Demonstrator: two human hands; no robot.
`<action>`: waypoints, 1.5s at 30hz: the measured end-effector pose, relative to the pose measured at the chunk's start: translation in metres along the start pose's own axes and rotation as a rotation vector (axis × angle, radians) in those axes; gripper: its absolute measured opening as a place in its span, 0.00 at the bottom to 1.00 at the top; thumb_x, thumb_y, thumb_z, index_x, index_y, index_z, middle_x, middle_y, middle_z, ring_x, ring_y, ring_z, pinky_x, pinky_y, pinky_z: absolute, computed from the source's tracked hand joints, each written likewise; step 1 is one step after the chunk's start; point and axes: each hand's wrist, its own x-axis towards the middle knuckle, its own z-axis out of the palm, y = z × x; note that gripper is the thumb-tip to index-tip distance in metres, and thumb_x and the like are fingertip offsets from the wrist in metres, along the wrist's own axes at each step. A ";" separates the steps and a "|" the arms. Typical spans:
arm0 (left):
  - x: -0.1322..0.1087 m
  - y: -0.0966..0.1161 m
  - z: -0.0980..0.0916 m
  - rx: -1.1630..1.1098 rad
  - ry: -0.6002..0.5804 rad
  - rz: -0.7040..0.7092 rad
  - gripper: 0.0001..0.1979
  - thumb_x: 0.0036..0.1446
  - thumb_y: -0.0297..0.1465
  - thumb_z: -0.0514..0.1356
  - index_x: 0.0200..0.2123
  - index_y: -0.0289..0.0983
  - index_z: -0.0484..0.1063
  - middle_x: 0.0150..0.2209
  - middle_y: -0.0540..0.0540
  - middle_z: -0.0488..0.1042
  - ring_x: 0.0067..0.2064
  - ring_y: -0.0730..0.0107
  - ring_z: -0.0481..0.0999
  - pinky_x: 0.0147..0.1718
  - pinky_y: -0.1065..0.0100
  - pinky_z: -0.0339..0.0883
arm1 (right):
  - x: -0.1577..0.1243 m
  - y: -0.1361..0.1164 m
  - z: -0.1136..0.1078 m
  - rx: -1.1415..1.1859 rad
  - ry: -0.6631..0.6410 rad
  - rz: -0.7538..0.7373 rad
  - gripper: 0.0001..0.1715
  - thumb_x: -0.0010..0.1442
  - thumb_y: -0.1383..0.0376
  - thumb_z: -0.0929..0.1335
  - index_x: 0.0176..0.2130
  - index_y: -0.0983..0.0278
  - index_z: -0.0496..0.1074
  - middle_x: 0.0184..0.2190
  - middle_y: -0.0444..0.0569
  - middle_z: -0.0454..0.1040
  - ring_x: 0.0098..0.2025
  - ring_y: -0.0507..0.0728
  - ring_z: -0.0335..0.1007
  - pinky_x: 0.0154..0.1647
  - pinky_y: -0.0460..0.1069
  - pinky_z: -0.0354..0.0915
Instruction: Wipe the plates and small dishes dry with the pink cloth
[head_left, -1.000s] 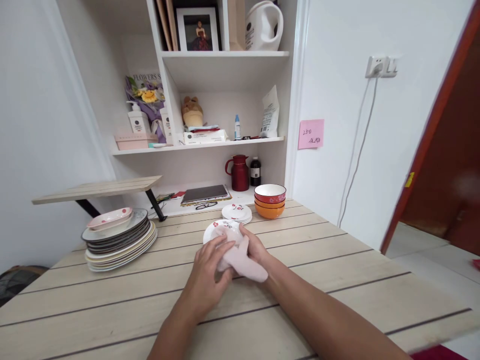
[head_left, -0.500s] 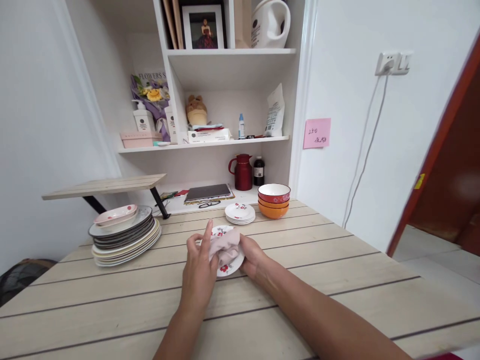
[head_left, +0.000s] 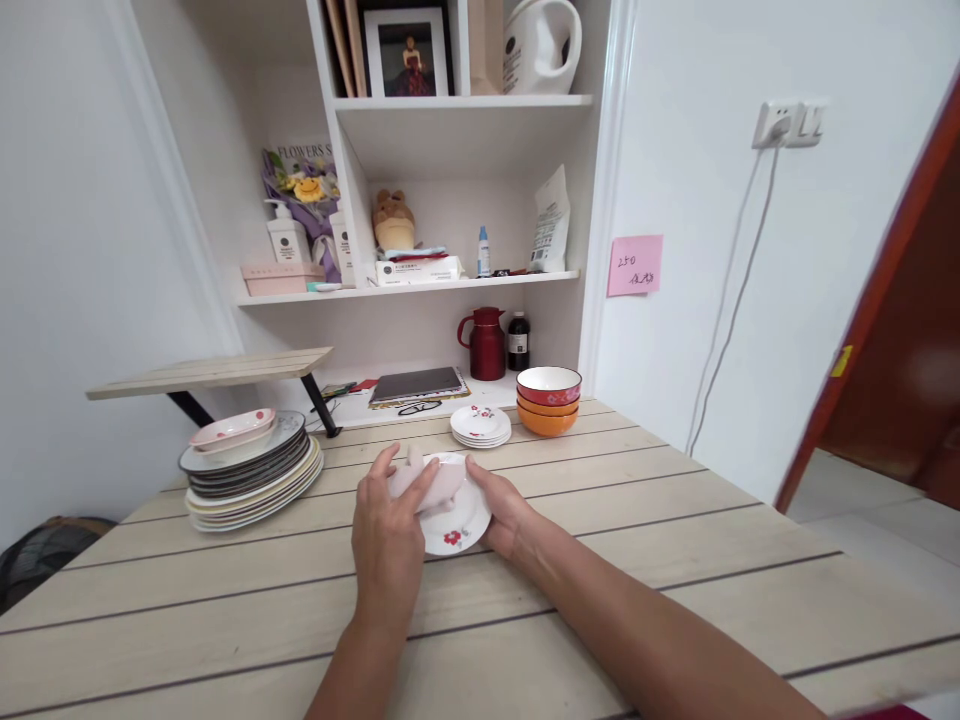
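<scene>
Your right hand [head_left: 505, 508] is clamped on the right rim of the small plate [head_left: 466, 518], while your left hand [head_left: 390, 540] holds the soft pink cloth [head_left: 448, 484] against its face. The plate, nearer you than the plate stack [head_left: 480, 428], looks light, stiff, breakable and probably slippery; the rim seems the surest hold.

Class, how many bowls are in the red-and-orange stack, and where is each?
3 visible: the red bowl on top, the middle orange bowl beneath it, and the bottom orange bowl on the table. Others nested between could be hidden.
</scene>
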 end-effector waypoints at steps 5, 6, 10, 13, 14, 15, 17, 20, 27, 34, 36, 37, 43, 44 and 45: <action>-0.001 -0.007 0.006 0.176 -0.194 -0.034 0.24 0.52 0.17 0.51 0.38 0.49 0.79 0.54 0.45 0.67 0.49 0.53 0.65 0.44 0.53 0.67 | -0.004 0.002 0.001 -0.183 0.080 0.015 0.25 0.60 0.50 0.64 0.46 0.67 0.71 0.39 0.58 0.79 0.34 0.63 0.77 0.37 0.61 0.70; -0.001 -0.008 0.007 0.176 -0.222 -0.041 0.24 0.52 0.18 0.51 0.40 0.49 0.79 0.54 0.45 0.67 0.48 0.54 0.66 0.44 0.54 0.67 | -0.003 0.003 0.001 -0.192 0.078 0.007 0.25 0.60 0.50 0.64 0.46 0.67 0.71 0.38 0.58 0.79 0.34 0.63 0.77 0.37 0.61 0.70; -0.004 -0.007 0.010 0.081 -0.298 -0.022 0.24 0.54 0.21 0.52 0.50 0.45 0.74 0.54 0.42 0.67 0.50 0.55 0.66 0.48 0.54 0.64 | 0.004 0.005 -0.003 -0.108 0.013 -0.079 0.21 0.62 0.54 0.64 0.45 0.67 0.70 0.36 0.55 0.80 0.34 0.59 0.76 0.40 0.56 0.70; -0.006 0.001 0.010 -0.054 -0.360 0.036 0.20 0.59 0.33 0.53 0.55 0.43 0.68 0.58 0.41 0.64 0.58 0.52 0.61 0.52 0.50 0.60 | 0.010 0.007 -0.006 -0.050 0.003 -0.130 0.18 0.62 0.56 0.65 0.42 0.67 0.71 0.33 0.51 0.79 0.32 0.56 0.76 0.39 0.52 0.70; -0.007 0.003 0.009 -0.106 -0.383 0.056 0.20 0.61 0.36 0.52 0.56 0.44 0.67 0.59 0.42 0.63 0.60 0.52 0.59 0.53 0.49 0.59 | 0.010 0.007 -0.006 -0.045 0.009 -0.140 0.17 0.62 0.56 0.65 0.42 0.67 0.71 0.32 0.51 0.79 0.31 0.55 0.75 0.38 0.51 0.70; -0.007 0.005 0.009 -0.159 -0.407 0.073 0.20 0.62 0.37 0.50 0.56 0.46 0.67 0.60 0.43 0.63 0.61 0.54 0.59 0.54 0.49 0.58 | 0.010 0.007 -0.006 -0.047 0.018 -0.143 0.16 0.61 0.56 0.66 0.41 0.67 0.72 0.31 0.50 0.79 0.31 0.55 0.75 0.37 0.50 0.70; -0.007 0.008 0.009 -0.246 -0.431 0.082 0.18 0.63 0.37 0.48 0.52 0.47 0.70 0.58 0.45 0.65 0.60 0.57 0.60 0.54 0.50 0.59 | 0.008 0.007 -0.005 -0.064 0.026 -0.126 0.16 0.61 0.56 0.65 0.39 0.67 0.72 0.28 0.49 0.78 0.29 0.55 0.75 0.35 0.49 0.69; -0.006 0.006 0.012 -0.315 -0.378 0.019 0.16 0.62 0.32 0.49 0.45 0.45 0.75 0.53 0.44 0.66 0.56 0.58 0.65 0.53 0.52 0.62 | 0.003 0.007 -0.002 -0.093 0.006 -0.094 0.17 0.62 0.55 0.64 0.40 0.67 0.72 0.27 0.49 0.78 0.28 0.55 0.74 0.31 0.49 0.69; -0.007 0.000 0.023 -0.436 -0.148 -0.237 0.32 0.54 0.28 0.58 0.62 0.46 0.55 0.53 0.42 0.57 0.54 0.60 0.66 0.53 0.53 0.64 | 0.001 0.007 0.000 -0.106 0.008 -0.086 0.25 0.62 0.50 0.63 0.43 0.68 0.72 0.34 0.54 0.79 0.33 0.59 0.76 0.35 0.52 0.69; -0.007 0.006 0.020 -0.495 -0.353 0.111 0.16 0.54 0.23 0.57 0.45 0.42 0.72 0.46 0.45 0.69 0.49 0.62 0.69 0.49 0.59 0.64 | 0.000 0.003 -0.006 -0.029 -0.116 0.028 0.30 0.60 0.45 0.62 0.38 0.70 0.73 0.31 0.53 0.79 0.35 0.57 0.76 0.39 0.50 0.69; -0.006 0.006 0.019 -0.452 -0.344 0.167 0.17 0.54 0.21 0.57 0.45 0.43 0.72 0.46 0.45 0.70 0.50 0.62 0.68 0.49 0.59 0.63 | -0.003 0.004 -0.005 -0.101 -0.139 0.060 0.28 0.59 0.45 0.64 0.37 0.68 0.73 0.29 0.51 0.78 0.33 0.57 0.76 0.34 0.49 0.69; -0.005 0.005 0.019 -0.408 -0.331 0.181 0.16 0.54 0.21 0.57 0.44 0.43 0.73 0.47 0.46 0.70 0.50 0.62 0.68 0.49 0.58 0.62 | -0.004 0.005 -0.004 -0.138 -0.142 0.057 0.28 0.58 0.45 0.65 0.37 0.68 0.73 0.28 0.51 0.78 0.31 0.56 0.75 0.32 0.48 0.68; 0.002 -0.006 0.018 -0.032 -0.207 0.038 0.14 0.55 0.27 0.60 0.45 0.44 0.73 0.45 0.45 0.71 0.48 0.58 0.68 0.45 0.55 0.60 | 0.003 0.011 -0.003 -0.074 -0.114 -0.043 0.27 0.61 0.49 0.63 0.45 0.68 0.72 0.36 0.53 0.80 0.35 0.57 0.76 0.40 0.52 0.69; 0.002 -0.007 0.017 0.021 -0.195 -0.006 0.13 0.56 0.28 0.60 0.46 0.43 0.73 0.45 0.44 0.72 0.47 0.58 0.68 0.44 0.56 0.60 | 0.006 0.011 -0.004 -0.051 -0.099 -0.055 0.27 0.62 0.50 0.62 0.46 0.68 0.72 0.37 0.54 0.80 0.36 0.58 0.76 0.42 0.53 0.69; 0.002 -0.008 0.015 0.063 -0.189 -0.042 0.12 0.56 0.29 0.59 0.45 0.42 0.73 0.44 0.44 0.72 0.46 0.58 0.68 0.43 0.56 0.60 | 0.008 0.011 -0.005 -0.029 -0.086 -0.066 0.26 0.63 0.50 0.61 0.47 0.68 0.71 0.37 0.54 0.80 0.36 0.58 0.76 0.43 0.53 0.69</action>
